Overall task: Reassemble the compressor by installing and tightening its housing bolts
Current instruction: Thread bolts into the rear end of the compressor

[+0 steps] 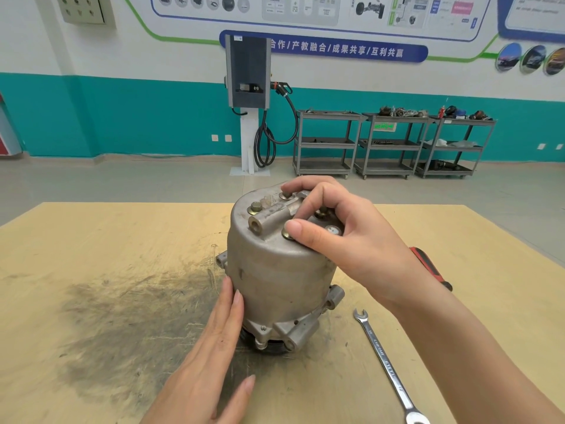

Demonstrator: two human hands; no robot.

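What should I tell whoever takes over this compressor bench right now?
Left hand: open, flat against the compressor's side, steadying it.
Right hand: on top of the housing, fingers curled over the bolts.
Compressor stands upright on the wooden table.
Wrench lies to its right, untouched; a red-handled tool lies behind the right arm.
Done: several bolts sit in the top holes.
Left: whether they are tight cannot be told; probably wrench them next.

Teal-and-white wall [137, 117], grey floor [122, 182], three grey carts [394, 145], wall charger [248, 71].
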